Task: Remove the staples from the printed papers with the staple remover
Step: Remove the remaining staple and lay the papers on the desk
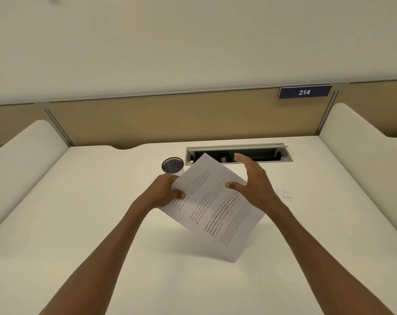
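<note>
A set of printed papers (215, 210) hangs tilted above the white desk, one corner pointing toward the back. My left hand (168, 192) pinches its left edge, thumb on top. Over the sheet's right side, my right hand (254, 180) hovers with fingers spread and nothing in it; its thumb is near or on the paper. A small heap of pulled staples (285, 194) lies on the desk to the right of my right hand. No staple remover is in view.
A black mesh cup (172, 165) stands behind my left hand. An open cable tray (238, 153) is set into the desk at the back. Beige divider panels enclose the desk (79, 223) on three sides, with a sign reading 214 (304, 92).
</note>
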### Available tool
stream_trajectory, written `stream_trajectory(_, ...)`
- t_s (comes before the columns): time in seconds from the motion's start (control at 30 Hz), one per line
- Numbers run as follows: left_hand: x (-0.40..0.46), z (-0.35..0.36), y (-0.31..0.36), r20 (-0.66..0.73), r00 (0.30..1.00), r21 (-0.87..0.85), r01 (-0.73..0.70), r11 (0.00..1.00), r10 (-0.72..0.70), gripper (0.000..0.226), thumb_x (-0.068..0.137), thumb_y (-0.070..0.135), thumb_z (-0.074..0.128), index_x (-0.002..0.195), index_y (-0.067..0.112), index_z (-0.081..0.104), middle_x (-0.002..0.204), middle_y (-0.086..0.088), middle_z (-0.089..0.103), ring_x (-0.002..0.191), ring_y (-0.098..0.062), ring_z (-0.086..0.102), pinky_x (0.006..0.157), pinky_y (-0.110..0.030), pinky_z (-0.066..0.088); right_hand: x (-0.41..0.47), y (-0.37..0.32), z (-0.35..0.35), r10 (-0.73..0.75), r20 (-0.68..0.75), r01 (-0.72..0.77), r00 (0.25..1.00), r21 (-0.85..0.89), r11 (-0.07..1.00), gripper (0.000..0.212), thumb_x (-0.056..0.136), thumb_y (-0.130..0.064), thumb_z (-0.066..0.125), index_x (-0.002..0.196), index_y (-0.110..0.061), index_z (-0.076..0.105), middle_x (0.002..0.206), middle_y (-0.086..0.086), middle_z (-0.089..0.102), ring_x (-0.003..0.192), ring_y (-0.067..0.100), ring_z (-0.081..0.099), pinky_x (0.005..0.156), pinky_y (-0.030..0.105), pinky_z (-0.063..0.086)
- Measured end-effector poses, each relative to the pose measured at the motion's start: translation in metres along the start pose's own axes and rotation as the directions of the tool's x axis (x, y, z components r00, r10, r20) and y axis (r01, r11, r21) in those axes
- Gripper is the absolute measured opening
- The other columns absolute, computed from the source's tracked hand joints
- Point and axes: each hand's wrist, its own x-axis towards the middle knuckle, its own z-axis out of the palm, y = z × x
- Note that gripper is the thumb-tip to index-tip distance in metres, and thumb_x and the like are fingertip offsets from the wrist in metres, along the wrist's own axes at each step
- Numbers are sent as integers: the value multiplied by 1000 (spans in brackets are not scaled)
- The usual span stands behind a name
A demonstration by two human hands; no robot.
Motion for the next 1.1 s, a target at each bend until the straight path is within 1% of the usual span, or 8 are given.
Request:
stream_trajectory(0.1, 1, -6, 7, 22, 998, 31, -54, 998, 53, 15, 80, 6, 76, 89, 17, 72, 89, -1, 71, 81, -17, 62, 65, -20, 43, 8, -12, -1, 7, 99, -24, 995, 171, 985, 38, 87, -30, 70, 122, -22, 56, 116, -7, 67, 106, 13, 62, 83, 24, 47)
stream_trajectory(0.2, 3, -14, 7, 10, 998, 25, -65, 998, 65, 15, 81, 9, 77, 85, 21, 69, 87, 0, 70, 79, -17, 61, 64, -22, 44, 7, -15, 5, -2, 54, -9, 999, 213, 977, 3, 92, -24, 62, 91, -22, 64, 88, -9, 69, 79, 11, 67, 64, 20, 48)
stream_trajectory(0.37, 8, -31, -7, -172, 984, -265, -8, 964, -39, 9, 81, 21, 82, 78, 17, 75, 73, -1, 70, 62, -10, 58, 56, -16, 45, 4, 0, 9, 157, -35, -129, 987, 413, 901, 7, 89, -16, 66, 95, -16, 69, 91, -1, 73, 78, 18, 70, 68, 33, 57)
stream_trajectory(0.47, 7, -32, -12, -192, 976, -585, -33, 811, -99, 17, 86, 15, 78, 96, 2, 76, 95, -16, 77, 83, -21, 71, 80, -30, 61, 1, 5, 8, 232, 2, -201, 973, 506, 838, 8, 90, -16, 66, 96, -12, 67, 92, -1, 74, 74, 17, 72, 66, 30, 58)
stream_trajectory(0.6, 10, -17, -13, -266, 940, -785, -81, 615, -216, 19, 87, 10, 76, 102, -2, 74, 97, -17, 77, 89, -28, 72, 84, -37, 60, -2, 7, 16, 303, 63, -280, 951, 595, 754, 10, 89, -17, 68, 98, -13, 67, 92, -2, 75, 72, 19, 73, 66, 33, 61)
stream_trajectory(0.83, 15, 8, -25, -319, 890, -860, -128, 494, -326, 16, 96, 18, 67, 102, 7, 77, 98, -9, 78, 86, -19, 71, 83, -35, 60, -7, 11, 40, 362, 143, -360, 921, 668, 652, 14, 87, -13, 70, 100, -11, 68, 94, 2, 76, 76, 24, 74, 70, 37, 61)
stream_trajectory(0.93, 14, 13, -32, -265, 903, -893, -97, 439, -339, 18, 99, 18, 61, 97, 7, 75, 91, -7, 78, 81, -18, 71, 76, -31, 60, -9, 15, 50, 398, 171, -396, 901, 698, 597, 15, 86, -11, 71, 100, -9, 69, 94, 3, 76, 77, 25, 74, 70, 38, 61)
stream_trajectory(1.1, 12, 42, -47, -167, 932, -894, -6, 447, -322, 18, 97, 12, 63, 110, 3, 72, 105, -12, 77, 97, -29, 73, 84, -38, 61, -17, 26, 69, 493, 193, -449, 848, 754, 478, 12, 86, -6, 70, 98, -6, 69, 92, 5, 76, 79, 22, 73, 66, 28, 58)
